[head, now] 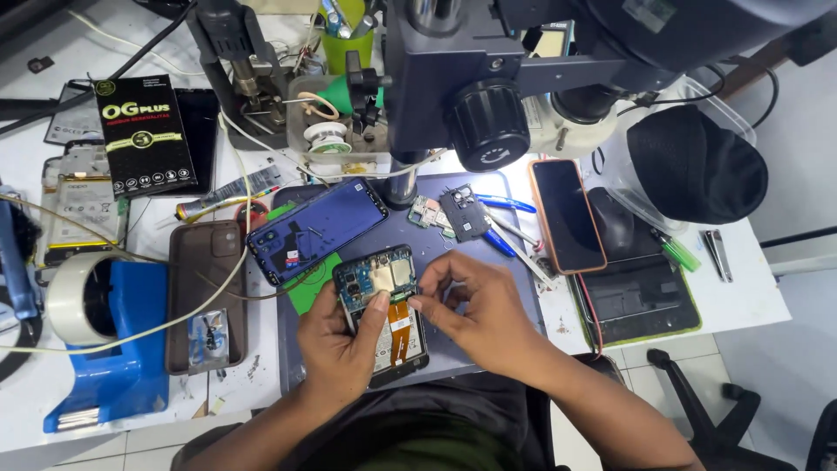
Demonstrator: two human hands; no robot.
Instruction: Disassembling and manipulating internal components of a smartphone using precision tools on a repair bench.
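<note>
Closest to you, your left hand (336, 344) is cupped under and around the opened black smartphone with its back off and circuit board showing (384, 305), thumb up along its right side, so it's gripping the phone's lower half just above the grey work mat (453, 349). Your right hand (479, 310) comes in from the other side with thumb and forefinger pressed together in a pinch right at the phone's middle, next to the orange flex ribbon (399, 327); whatever sits between those fingertips is too small to make out. Just left of the phone lies a green plastic card (316, 283), and past that a blue phone back cover (316, 228) tilted on the mat. Further left there's a brown phone case lying flat (205, 296) and a blue tape dispenser with a white roll (96, 340). To the right of your hands sits a dark phone with an orange rim (567, 215), screen up. Between that and the blue cover there's a small loose circuit board and black camera frame (453, 212) with blue-handled tweezers (506, 205) beside them. Farthest back, the big black microscope head (488, 87) hangs over the bench.
</note>
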